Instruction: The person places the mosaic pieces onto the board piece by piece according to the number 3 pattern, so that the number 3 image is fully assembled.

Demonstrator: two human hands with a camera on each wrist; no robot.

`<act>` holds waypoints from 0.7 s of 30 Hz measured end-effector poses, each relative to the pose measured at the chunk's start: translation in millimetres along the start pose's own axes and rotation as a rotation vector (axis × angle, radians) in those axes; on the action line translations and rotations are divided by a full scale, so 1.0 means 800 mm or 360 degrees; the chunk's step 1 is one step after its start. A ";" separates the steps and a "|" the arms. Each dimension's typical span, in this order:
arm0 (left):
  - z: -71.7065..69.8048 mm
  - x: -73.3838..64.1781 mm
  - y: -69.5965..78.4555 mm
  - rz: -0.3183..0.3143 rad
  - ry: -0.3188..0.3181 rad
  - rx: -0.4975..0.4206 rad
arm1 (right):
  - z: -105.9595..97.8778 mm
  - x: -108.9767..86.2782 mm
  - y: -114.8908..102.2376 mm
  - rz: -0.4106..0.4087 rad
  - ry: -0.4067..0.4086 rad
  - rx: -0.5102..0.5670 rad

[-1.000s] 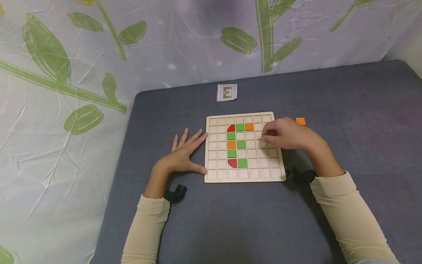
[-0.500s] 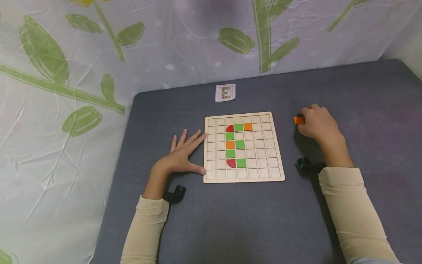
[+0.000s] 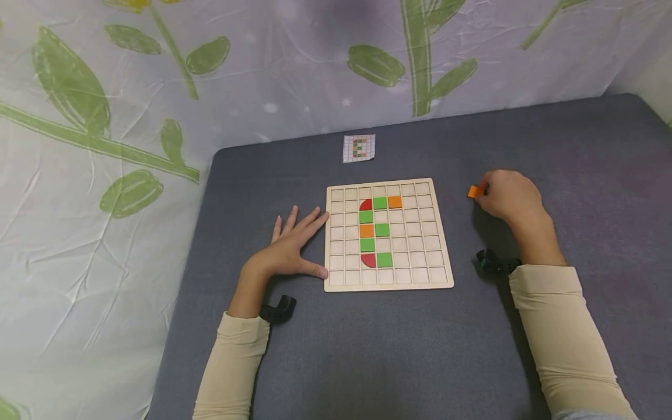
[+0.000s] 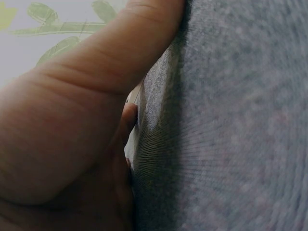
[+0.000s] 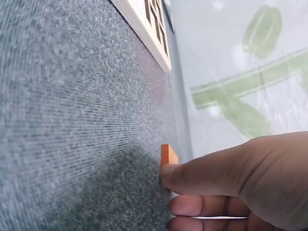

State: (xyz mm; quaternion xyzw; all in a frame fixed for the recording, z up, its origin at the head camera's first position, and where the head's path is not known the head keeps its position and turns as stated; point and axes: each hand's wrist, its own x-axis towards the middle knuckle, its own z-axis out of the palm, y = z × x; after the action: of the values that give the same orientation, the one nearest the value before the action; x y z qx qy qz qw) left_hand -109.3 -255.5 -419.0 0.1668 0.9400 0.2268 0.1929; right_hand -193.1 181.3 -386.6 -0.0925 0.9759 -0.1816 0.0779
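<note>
An orange square tile (image 3: 475,192) is pinched between the thumb and fingers of my right hand (image 3: 511,195), to the right of the board; the right wrist view shows the tile's edge (image 5: 166,154) at the thumb tip. My left hand (image 3: 286,248) lies spread, its thumb and index fingertip touching the left edge of the wooden grid board (image 3: 420,277). Set in the board are red quarter-round tiles (image 3: 369,260), several green square tiles (image 3: 384,259) and two orange square tiles (image 3: 395,202). In the left wrist view the thumb (image 4: 96,72) hides most of the board.
A small paper card (image 3: 359,149) printed with a coloured grid pattern lies behind the board. Grey cloth (image 3: 367,350) covers the table, and a leaf-printed curtain (image 3: 294,70) hangs along its back and left.
My right hand has moved from above the board's right side out to the orange tile and now pinches it, the tile slightly turned. My left hand has stayed at the board's edge.
</note>
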 end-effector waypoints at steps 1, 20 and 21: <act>0.000 0.000 0.000 0.0000 -0.0001 0.0001 | 0.000 0.000 0.000 0.0006 -0.0005 -0.0004; 0.000 0.000 0.000 0.0012 0.0005 0.0000 | -0.013 -0.005 0.029 -0.0126 -0.0101 0.0105; 0.001 0.000 -0.001 0.0009 0.0002 0.0005 | -0.013 -0.005 0.030 -0.0136 -0.0101 0.0100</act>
State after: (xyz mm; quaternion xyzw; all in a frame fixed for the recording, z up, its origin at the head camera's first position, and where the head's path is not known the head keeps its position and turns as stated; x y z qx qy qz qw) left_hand -109.3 -255.9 -419.7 0.1698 0.9399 0.2259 0.1915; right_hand -194.6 207.6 -385.0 -0.1372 0.9619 -0.2123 0.1037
